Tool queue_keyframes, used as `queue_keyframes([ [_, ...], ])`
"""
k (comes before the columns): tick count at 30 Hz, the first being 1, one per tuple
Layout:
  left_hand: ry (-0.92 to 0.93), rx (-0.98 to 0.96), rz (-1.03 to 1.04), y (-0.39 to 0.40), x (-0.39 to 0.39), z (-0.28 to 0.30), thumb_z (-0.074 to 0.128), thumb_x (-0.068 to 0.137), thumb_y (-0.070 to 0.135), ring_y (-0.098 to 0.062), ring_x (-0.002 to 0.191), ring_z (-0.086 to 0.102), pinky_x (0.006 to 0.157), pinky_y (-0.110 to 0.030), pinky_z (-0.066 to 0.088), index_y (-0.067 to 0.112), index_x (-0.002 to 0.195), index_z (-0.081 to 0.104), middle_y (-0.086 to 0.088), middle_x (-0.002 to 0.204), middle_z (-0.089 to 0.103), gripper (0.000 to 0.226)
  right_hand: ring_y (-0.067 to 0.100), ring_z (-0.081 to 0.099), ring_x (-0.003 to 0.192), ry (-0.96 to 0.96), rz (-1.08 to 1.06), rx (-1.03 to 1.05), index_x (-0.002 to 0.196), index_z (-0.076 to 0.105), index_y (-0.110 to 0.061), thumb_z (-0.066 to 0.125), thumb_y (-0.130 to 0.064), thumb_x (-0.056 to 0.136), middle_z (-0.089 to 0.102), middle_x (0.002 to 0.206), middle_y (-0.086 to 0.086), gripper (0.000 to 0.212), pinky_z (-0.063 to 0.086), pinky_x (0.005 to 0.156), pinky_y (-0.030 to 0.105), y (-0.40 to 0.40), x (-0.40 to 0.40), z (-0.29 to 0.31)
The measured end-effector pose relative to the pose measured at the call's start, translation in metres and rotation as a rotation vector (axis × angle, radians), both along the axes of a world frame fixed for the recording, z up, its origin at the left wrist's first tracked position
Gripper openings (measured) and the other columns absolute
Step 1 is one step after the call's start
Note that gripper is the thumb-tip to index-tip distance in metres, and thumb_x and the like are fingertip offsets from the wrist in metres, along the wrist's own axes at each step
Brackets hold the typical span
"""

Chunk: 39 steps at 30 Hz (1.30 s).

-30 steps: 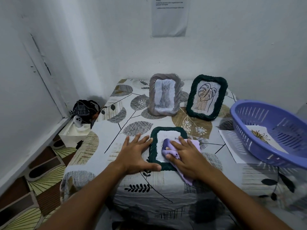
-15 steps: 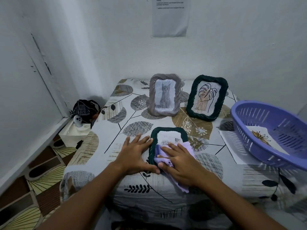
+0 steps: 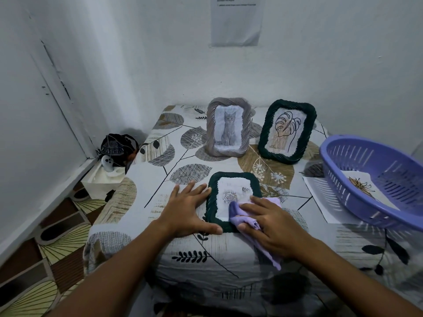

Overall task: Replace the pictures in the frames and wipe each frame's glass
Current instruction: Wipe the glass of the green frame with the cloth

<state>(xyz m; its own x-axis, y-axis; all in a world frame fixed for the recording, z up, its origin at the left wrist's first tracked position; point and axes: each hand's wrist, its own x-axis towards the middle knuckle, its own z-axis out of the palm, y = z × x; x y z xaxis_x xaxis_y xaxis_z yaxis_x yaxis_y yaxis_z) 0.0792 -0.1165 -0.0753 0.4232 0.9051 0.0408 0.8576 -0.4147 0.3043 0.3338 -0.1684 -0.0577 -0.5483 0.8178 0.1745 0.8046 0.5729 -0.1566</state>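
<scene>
A dark green frame [image 3: 231, 179] with a rose picture lies flat near the table's front edge. My left hand [image 3: 187, 209] rests flat on the cloth against the frame's left side, fingers spread. My right hand [image 3: 272, 223] presses a lilac cloth [image 3: 240, 213] onto the lower right of the glass. At the back a grey frame [image 3: 227, 126] with a cat picture stands upright, and to its right a second dark green frame [image 3: 287, 131] shows a leaf drawing.
A purple basket [image 3: 366, 179] at the right holds a flower picture [image 3: 364, 188] and sits partly over a white sheet [image 3: 320, 197]. The table [image 3: 160, 161] has a leaf-print cover. Left of it on the floor are a white box [image 3: 103, 177] and a dark bag [image 3: 116, 145].
My right hand has slid the lilac cloth from the glass's left side down to its lower right, uncovering the rose picture. My left hand has stayed in place.
</scene>
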Motion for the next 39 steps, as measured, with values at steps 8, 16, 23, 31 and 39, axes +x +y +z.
queue_keyframes([
  [8,-0.017,-0.009,0.005,0.000,0.001,0.001,0.038,0.042,0.100,-0.008,0.147,-0.002,0.119,-0.047,-0.006,0.031,0.151,0.020,0.013,0.159,0.013,0.130,0.028,0.059,0.115,-0.053,-0.084,0.173,0.103,0.072,-0.029,0.024,-0.054,0.099,0.066,0.118,-0.007,0.055,0.052,0.084,0.036,-0.007,0.019,-0.003],
  [16,-0.024,-0.023,-0.012,0.001,0.001,0.002,0.035,0.040,0.101,-0.010,0.147,-0.004,0.118,-0.047,-0.008,0.031,0.151,0.019,0.012,0.159,0.012,0.132,0.032,0.037,0.137,-0.148,-0.270,0.016,0.121,0.062,-0.029,0.000,-0.062,0.089,0.050,0.142,-0.001,0.077,0.040,0.101,0.041,0.022,0.001,0.008],
  [23,-0.013,-0.029,-0.012,0.002,0.000,0.002,0.036,0.042,0.100,-0.009,0.147,-0.006,0.118,-0.047,-0.009,0.032,0.151,0.017,0.014,0.159,0.010,0.130,0.032,0.021,0.142,-0.141,-0.394,-0.089,0.140,0.041,-0.028,0.001,-0.062,0.089,0.025,0.156,0.004,0.073,0.031,0.109,0.046,0.077,-0.005,-0.006],
  [31,-0.004,-0.018,-0.013,0.001,0.001,0.001,0.031,0.041,0.102,-0.010,0.147,-0.004,0.118,-0.048,-0.008,0.031,0.151,0.018,0.012,0.159,0.011,0.132,0.024,0.014,0.146,0.003,-0.348,-0.164,0.147,0.030,-0.027,-0.015,-0.077,0.073,0.014,0.160,0.005,0.101,0.013,0.117,0.042,0.035,-0.005,-0.014],
  [39,-0.014,-0.034,-0.015,0.001,0.000,0.003,0.036,0.042,0.100,-0.009,0.147,-0.006,0.118,-0.046,-0.010,0.031,0.151,0.017,0.013,0.159,0.010,0.130,0.019,0.014,0.146,0.051,-0.317,-0.160,0.147,0.030,-0.034,-0.011,-0.079,0.074,0.014,0.160,0.000,0.094,0.009,0.119,0.038,0.020,0.000,-0.011],
])
